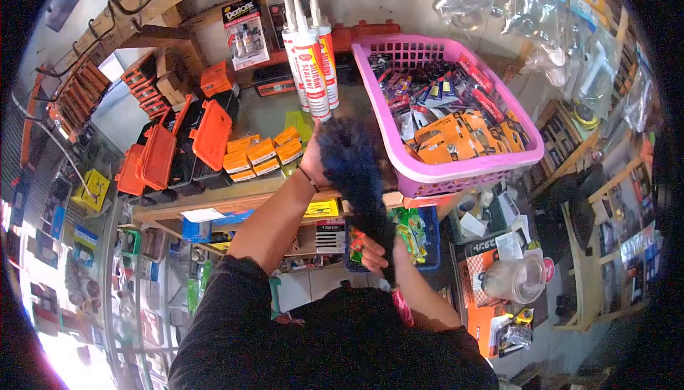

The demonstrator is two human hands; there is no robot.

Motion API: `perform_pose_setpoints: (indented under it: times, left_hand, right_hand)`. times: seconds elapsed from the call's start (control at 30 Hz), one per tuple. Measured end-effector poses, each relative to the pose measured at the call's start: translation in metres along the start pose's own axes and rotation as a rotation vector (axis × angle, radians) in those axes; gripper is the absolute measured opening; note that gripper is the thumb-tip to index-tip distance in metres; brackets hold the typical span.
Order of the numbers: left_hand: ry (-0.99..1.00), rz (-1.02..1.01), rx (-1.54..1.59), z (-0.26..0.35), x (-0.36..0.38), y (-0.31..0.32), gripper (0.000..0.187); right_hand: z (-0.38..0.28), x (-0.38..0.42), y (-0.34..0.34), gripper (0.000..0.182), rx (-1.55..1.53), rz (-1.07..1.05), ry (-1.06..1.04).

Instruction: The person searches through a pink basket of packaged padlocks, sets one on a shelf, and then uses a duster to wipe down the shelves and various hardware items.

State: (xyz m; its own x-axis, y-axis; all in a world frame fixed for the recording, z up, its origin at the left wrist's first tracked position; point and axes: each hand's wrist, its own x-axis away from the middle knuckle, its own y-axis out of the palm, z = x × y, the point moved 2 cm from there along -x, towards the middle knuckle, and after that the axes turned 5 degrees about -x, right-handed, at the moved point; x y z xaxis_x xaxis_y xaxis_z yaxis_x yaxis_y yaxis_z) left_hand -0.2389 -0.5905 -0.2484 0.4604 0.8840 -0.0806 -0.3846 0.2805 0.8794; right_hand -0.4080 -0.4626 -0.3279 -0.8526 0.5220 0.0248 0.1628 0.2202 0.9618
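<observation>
A dark, fluffy duster [350,158], blurred by motion, hangs over the wooden shelf, its lower end in my right hand [372,253], whose fingers wrap round it. My left hand [312,158] is beside the duster's upper left part, below the white silicone sealant tubes [308,69]; its fingers are mostly hidden behind the duster. The tubes stand upright on the shelf. To the right, a pink basket [467,169] holds many small packaged items. Left of my left hand lie small orange and yellow boxes [262,153].
Open black cases with orange lids [212,135] stand on the shelf's left. A blue crate [431,247] with green packets is below. Plastic bags [541,19] hang at the upper right, metal hooks [117,1] at the upper left. A clear jar [514,279] lies at the lower right.
</observation>
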Motion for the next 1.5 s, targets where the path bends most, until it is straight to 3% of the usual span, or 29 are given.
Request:
perform_pose_setpoints:
  times: [0.03, 0.1, 0.2, 0.3, 0.43, 0.5, 0.53, 0.57, 0.63, 0.7, 0.8, 0.87, 0.9, 0.97, 1.03, 1.1, 1.13, 1.17, 1.23, 1.27, 1.3, 1.37, 1.4, 1.43, 1.5]
  left_hand:
    - [-0.013, 0.028, 0.008, 0.000, 0.002, 0.003, 0.072]
    - [-0.029, 0.051, 0.021, -0.002, 0.005, 0.010, 0.072]
    - [-0.024, 0.131, -0.076, -0.002, 0.003, 0.006, 0.071]
    - [-0.014, -0.037, -0.027, -0.002, -0.004, -0.004, 0.071]
    - [0.031, 0.164, -0.116, -0.007, 0.001, 0.022, 0.069]
    - [0.064, 0.138, -0.047, -0.006, 0.000, 0.013, 0.066]
    - [-0.019, -0.145, 0.133, -0.006, 0.000, 0.014, 0.065]
    - [-0.016, -0.143, 0.120, -0.006, 0.000, 0.011, 0.065]
    - [0.140, 0.069, 0.097, -0.007, -0.002, 0.012, 0.067]
    - [0.051, 0.229, -0.149, -0.005, -0.003, 0.004, 0.071]
    - [0.050, 0.239, -0.227, -0.008, -0.001, 0.001, 0.072]
    - [0.012, 0.314, -0.185, -0.009, -0.007, -0.023, 0.074]
    - [0.008, 0.316, -0.193, -0.006, -0.005, -0.020, 0.074]
    - [0.103, 0.251, -0.270, 0.001, -0.002, -0.013, 0.070]
    - [-0.005, 0.273, -0.251, 0.000, -0.001, -0.013, 0.068]
    - [-0.068, -0.408, 0.026, 0.001, -0.009, -0.029, 0.072]
    - [-0.110, -0.248, 0.172, -0.003, -0.004, -0.022, 0.073]
    - [-0.113, -0.250, 0.170, -0.004, 0.000, -0.001, 0.073]
    - [-0.015, 0.157, -0.178, -0.002, 0.006, 0.026, 0.069]
    - [-0.019, 0.270, -0.195, -0.002, 0.008, 0.022, 0.070]
    - [-0.024, 0.271, -0.197, -0.002, 0.004, -0.001, 0.070]
    - [-0.125, -0.134, 0.187, 0.000, -0.009, -0.051, 0.078]
    - [-0.051, -0.086, -0.067, 0.004, -0.003, -0.018, 0.080]
    - [-0.012, 0.138, 0.078, -0.002, 0.009, 0.013, 0.079]
    - [-0.001, 0.262, -0.138, -0.001, 0.010, 0.008, 0.082]
  right_hand:
    - [-0.002, 0.003, 0.000, 0.039, 0.001, 0.004, -0.008]
    - [-0.009, 0.007, 0.004, 0.038, -0.046, -0.191, 0.013]
    - [-0.008, 0.002, 0.000, 0.038, 0.047, -0.128, -0.043]
    - [-0.008, 0.006, 0.004, 0.039, 0.094, 0.048, -0.026]
    - [-0.018, 0.006, 0.015, 0.038, -0.016, -0.198, -0.031]
    - [-0.008, 0.000, 0.011, 0.041, -0.013, 0.180, -0.039]
    - [-0.004, -0.005, 0.005, 0.041, 0.140, -0.060, 0.017]
    - [-0.005, -0.005, 0.002, 0.041, 0.139, -0.073, 0.018]
    - [-0.016, -0.004, 0.003, 0.039, -0.119, -0.016, -0.034]
    - [-0.025, -0.007, 0.002, 0.037, -0.120, -0.051, -0.100]
    - [-0.006, -0.019, -0.016, 0.036, -0.088, -0.210, -0.002]
    - [0.002, -0.022, -0.011, 0.033, -0.056, -0.481, 0.120]
    - [-0.001, -0.022, -0.007, 0.033, -0.059, -0.487, 0.115]
    - [-0.015, -0.022, -0.006, 0.042, -0.118, -0.076, 0.000]
    - [-0.005, -0.026, -0.014, 0.042, -0.188, -0.158, -0.033]
    - [0.003, -0.018, 0.006, 0.041, -0.016, -0.330, 0.141]
    - [0.000, -0.018, 0.000, 0.042, -0.011, -0.216, 0.146]
    - [-0.003, -0.021, -0.007, 0.042, -0.009, -0.217, 0.142]
    - [-0.012, -0.029, -0.008, 0.043, -0.074, -0.269, 0.015]
    - [-0.004, -0.027, -0.012, 0.041, -0.113, -0.066, -0.010]
    - [0.001, -0.025, -0.013, 0.041, -0.116, -0.066, -0.014]
    - [0.009, -0.023, -0.011, 0.037, -0.061, -0.176, 0.096]
    - [0.000, -0.019, -0.010, 0.043, 0.001, -0.205, 0.052]
    - [-0.003, -0.019, -0.012, 0.043, 0.007, -0.205, 0.058]
    - [-0.005, -0.024, -0.011, 0.043, -0.064, -0.312, 0.051]
